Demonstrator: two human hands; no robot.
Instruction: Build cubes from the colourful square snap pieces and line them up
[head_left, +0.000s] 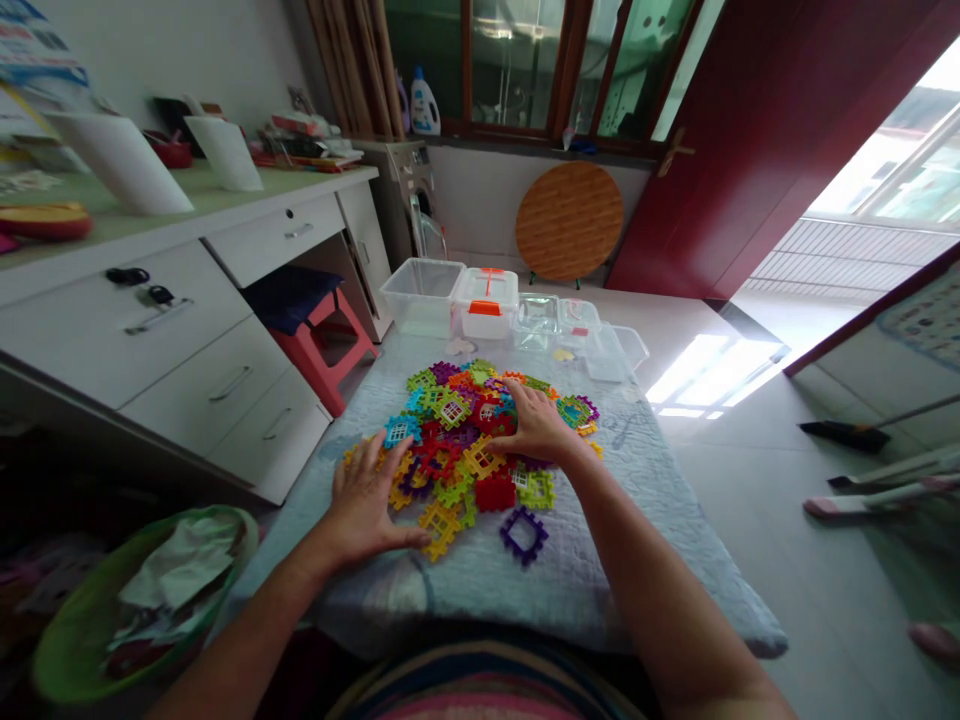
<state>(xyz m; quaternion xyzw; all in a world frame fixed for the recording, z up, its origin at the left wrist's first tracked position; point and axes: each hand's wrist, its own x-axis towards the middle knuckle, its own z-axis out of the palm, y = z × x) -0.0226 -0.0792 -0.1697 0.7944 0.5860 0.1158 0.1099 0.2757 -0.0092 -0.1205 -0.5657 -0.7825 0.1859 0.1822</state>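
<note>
Plastic pieces (pixel 480 458), multicoloured, notched edges; squarish, heaped, facing mixed directions. Left hand (pixel 365 505), right hand (pixel 538 422): fingers spread, at heap.

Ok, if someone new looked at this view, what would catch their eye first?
Probably the heap of bright plastic pieces on the cloth-covered table, with the left hand spread at its left edge and the right hand over its right side. Next, perhaps the box with orange trim at the table's far end, then the dark red door at upper right.
</note>
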